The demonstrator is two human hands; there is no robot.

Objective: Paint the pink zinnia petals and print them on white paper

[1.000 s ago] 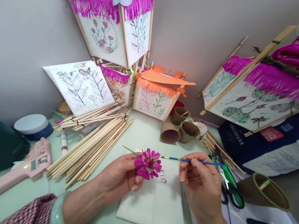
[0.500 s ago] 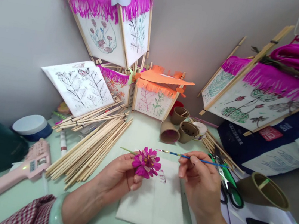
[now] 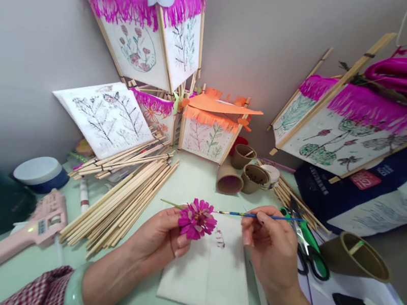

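Observation:
My left hand is closed on a magenta flower, whose green stem sticks out to the left behind my fingers. In my right hand a thin blue paintbrush is pinched, lying almost level. Its tip reaches the flower's right edge; whether it touches the petals I cannot tell. Both hands hover over a white sheet on the table. Small purple strokes mark the sheet's upper part, just right of the flower.
Bundled wooden sticks and a pink glue gun lie left. Brown pots stand behind the sheet. Scissors and another brown pot are at right. Fringed paper lanterns stand along the wall.
The brush has moved left relative to the flower, so its tip now meets the petals' edge where a gap was visible before. The whole view has shifted slightly.

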